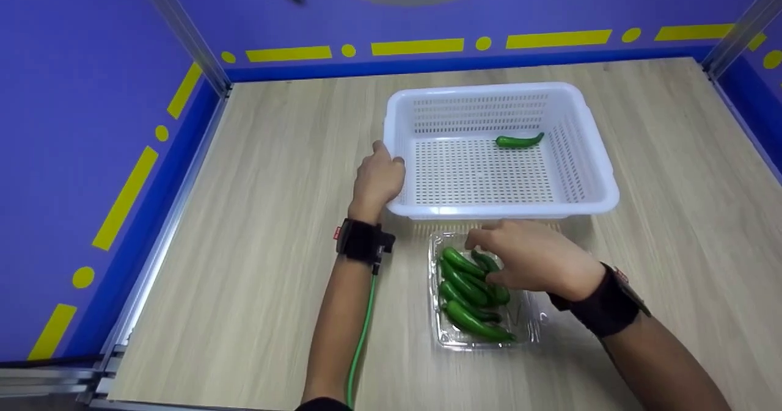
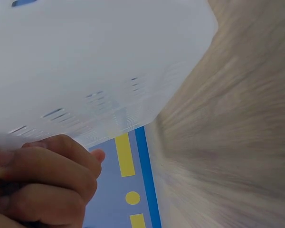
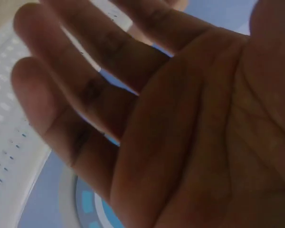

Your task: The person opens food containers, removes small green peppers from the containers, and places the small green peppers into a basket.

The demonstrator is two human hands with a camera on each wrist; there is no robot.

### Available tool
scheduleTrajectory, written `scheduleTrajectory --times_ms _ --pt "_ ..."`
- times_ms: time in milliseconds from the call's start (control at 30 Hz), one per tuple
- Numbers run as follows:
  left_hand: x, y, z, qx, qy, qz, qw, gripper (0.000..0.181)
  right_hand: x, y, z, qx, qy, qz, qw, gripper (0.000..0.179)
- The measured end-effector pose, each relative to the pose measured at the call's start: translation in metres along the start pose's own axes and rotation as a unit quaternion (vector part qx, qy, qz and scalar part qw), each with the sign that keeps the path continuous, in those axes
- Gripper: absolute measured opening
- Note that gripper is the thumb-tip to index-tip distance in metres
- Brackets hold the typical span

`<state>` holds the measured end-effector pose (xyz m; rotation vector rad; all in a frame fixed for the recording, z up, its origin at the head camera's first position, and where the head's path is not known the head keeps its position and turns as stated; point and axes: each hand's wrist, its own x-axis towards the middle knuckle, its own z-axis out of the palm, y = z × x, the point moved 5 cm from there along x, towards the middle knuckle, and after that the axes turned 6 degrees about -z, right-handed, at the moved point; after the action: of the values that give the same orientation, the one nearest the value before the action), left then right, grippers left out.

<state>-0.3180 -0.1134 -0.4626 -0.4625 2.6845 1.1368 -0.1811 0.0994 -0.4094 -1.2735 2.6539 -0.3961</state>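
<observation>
My left hand grips the left rim of a white plastic basket; curled fingers show against its wall in the left wrist view. Inside the basket, one green chili pepper lies near the back right. Over a clear plastic container in front of the basket hovers my right hand, with several green chili peppers beneath and beside it. The right wrist view shows the palm with loosely bent fingers apart and nothing held; the thumb tip is near the peppers and partly hides them.
The wooden table carries the basket and container. Blue walls with yellow marks bound it at the back and sides. A green cable runs along the left forearm.
</observation>
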Motion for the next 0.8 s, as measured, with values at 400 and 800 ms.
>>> scheduleTrajectory --times_ms 400,800 --pt "-0.002 0.0 -0.003 0.03 0.013 0.0 0.9995 0.063 0.007 0.004 0.014 -0.022 -0.002 0.038 0.999 0.044" --pt "-0.002 0.001 -0.003 0.034 0.015 0.012 0.9992 0.061 0.011 0.007 0.023 -0.046 -0.012 0.07 0.9964 0.021"
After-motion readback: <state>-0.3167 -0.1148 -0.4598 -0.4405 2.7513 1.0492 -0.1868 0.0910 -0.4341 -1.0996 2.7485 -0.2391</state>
